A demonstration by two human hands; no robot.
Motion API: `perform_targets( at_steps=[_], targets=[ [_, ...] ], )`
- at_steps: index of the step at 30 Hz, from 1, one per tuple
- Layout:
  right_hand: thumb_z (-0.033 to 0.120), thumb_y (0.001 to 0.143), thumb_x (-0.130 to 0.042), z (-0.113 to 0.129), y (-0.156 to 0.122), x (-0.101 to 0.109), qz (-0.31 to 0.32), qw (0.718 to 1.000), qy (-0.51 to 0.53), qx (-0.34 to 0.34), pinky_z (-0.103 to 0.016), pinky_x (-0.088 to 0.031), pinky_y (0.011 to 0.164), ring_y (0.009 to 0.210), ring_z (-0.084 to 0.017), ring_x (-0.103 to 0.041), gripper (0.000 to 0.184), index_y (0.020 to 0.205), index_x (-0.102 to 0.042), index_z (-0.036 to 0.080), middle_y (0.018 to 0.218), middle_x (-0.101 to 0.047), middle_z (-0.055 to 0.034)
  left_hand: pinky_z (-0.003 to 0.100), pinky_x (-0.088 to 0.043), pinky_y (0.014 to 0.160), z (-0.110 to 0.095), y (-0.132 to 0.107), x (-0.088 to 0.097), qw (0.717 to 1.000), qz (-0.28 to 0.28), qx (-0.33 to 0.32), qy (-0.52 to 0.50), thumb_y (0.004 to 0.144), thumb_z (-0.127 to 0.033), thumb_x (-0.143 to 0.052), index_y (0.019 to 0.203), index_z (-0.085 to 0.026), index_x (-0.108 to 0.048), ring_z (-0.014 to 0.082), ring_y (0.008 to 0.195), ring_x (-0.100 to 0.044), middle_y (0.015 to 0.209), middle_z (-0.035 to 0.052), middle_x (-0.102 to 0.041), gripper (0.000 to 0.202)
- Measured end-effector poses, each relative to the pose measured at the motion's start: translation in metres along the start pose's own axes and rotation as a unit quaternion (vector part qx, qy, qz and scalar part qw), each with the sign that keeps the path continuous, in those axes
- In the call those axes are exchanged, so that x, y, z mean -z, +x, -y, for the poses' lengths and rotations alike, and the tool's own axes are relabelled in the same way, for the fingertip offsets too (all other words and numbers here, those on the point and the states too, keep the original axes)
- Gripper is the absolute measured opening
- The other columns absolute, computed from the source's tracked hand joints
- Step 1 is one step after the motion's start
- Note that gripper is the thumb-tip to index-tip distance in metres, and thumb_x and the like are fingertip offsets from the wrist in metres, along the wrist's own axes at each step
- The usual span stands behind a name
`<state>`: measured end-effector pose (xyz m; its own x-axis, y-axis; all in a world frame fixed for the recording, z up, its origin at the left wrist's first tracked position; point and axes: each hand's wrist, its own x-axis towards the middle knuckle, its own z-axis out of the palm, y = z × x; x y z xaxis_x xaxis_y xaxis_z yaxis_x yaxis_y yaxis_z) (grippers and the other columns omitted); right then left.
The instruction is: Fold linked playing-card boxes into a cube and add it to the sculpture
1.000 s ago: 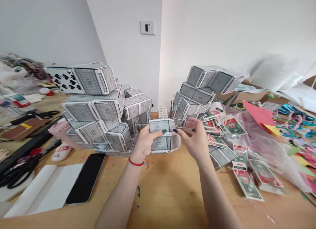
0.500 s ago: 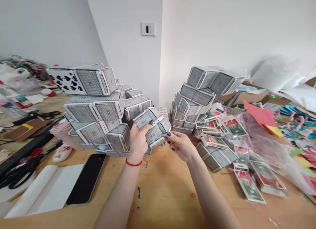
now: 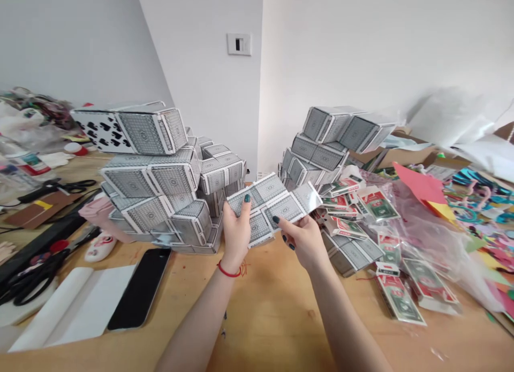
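Observation:
Between my hands is a block of joined playing cards [image 3: 263, 195] with grey patterned backs, tilted above the table. My left hand [image 3: 236, 230] grips its left side, thumb lying on top. My right hand [image 3: 303, 241] pinches its right part between thumb and fingers, where a card flap [image 3: 307, 196] sticks out to the right. To the left stands a stack of playing-card boxes [image 3: 172, 187], its top box showing spades. Another stack of such boxes [image 3: 317, 158] rises behind on the right. One more card box [image 3: 351, 251] lies near my right wrist.
Red and green card packs [image 3: 401, 297] lie scattered on the right, beside clear plastic and coloured paper [image 3: 417, 184]. On the left are a black phone [image 3: 140, 289], white paper [image 3: 80, 308], black scissors [image 3: 36, 286] and a bottle [image 3: 28, 163]. A wall stands behind.
The card block has turned and now shows more of its width, with a flap out to the right. My right hand has moved from its lower corner onto its right part.

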<state>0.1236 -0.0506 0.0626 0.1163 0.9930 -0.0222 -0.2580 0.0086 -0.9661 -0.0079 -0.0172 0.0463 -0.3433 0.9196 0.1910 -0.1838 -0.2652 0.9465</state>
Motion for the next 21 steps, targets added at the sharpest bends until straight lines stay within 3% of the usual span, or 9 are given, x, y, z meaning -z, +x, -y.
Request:
perform_targets(
  at_steps=[4,7,12,21],
  targets=[
    [0.036,0.059,-0.075,-0.019,-0.009,0.01,-0.004,0.999,-0.027,-0.038,-0.02,-0.03,0.033,0.034,-0.006,-0.037,0.034,0.05,-0.049,0.016,0.038,-0.046,0.0052,0.031,-0.04,0.089,0.018,-0.008,0.007,0.997,-0.019,0.01,0.075,0.082,-0.041,-0.054,0.094,-0.022,-0.057,0.02,0.099,-0.057,0.101,0.0034,-0.064,0.023],
    [0.037,0.06,-0.075,-0.032,-0.02,0.014,0.004,0.998,-0.021,-0.061,-0.022,-0.034,0.035,0.035,-0.008,-0.042,0.031,0.052,-0.055,0.015,0.04,-0.051,0.0023,0.031,-0.041,0.083,0.034,-0.015,0.015,0.992,-0.011,0.044,0.117,0.082,-0.042,-0.051,0.088,-0.021,-0.058,0.0201,0.091,-0.058,0.092,0.003,-0.065,0.023],
    [0.038,0.064,-0.072,-0.038,-0.041,0.007,-0.022,0.998,-0.06,-0.027,-0.025,-0.04,0.037,0.035,-0.011,-0.046,0.031,0.05,-0.055,0.017,0.04,-0.054,0.0006,0.029,-0.043,0.08,0.05,-0.022,0.019,0.996,0.018,0.063,0.058,0.082,-0.043,-0.05,0.089,-0.019,-0.059,0.0193,0.091,-0.058,0.093,0.004,-0.065,0.027],
    [0.034,0.067,-0.067,-0.035,-0.054,0.0,-0.045,0.987,-0.154,0.022,-0.024,-0.044,0.039,0.039,-0.013,-0.052,0.028,0.05,-0.052,0.019,0.044,-0.056,-0.0001,0.027,-0.043,0.082,0.055,-0.021,0.023,0.997,0.045,0.066,0.018,0.08,-0.04,-0.052,0.088,-0.02,-0.059,0.0175,0.093,-0.057,0.095,0.0024,-0.064,0.022]
  ],
)
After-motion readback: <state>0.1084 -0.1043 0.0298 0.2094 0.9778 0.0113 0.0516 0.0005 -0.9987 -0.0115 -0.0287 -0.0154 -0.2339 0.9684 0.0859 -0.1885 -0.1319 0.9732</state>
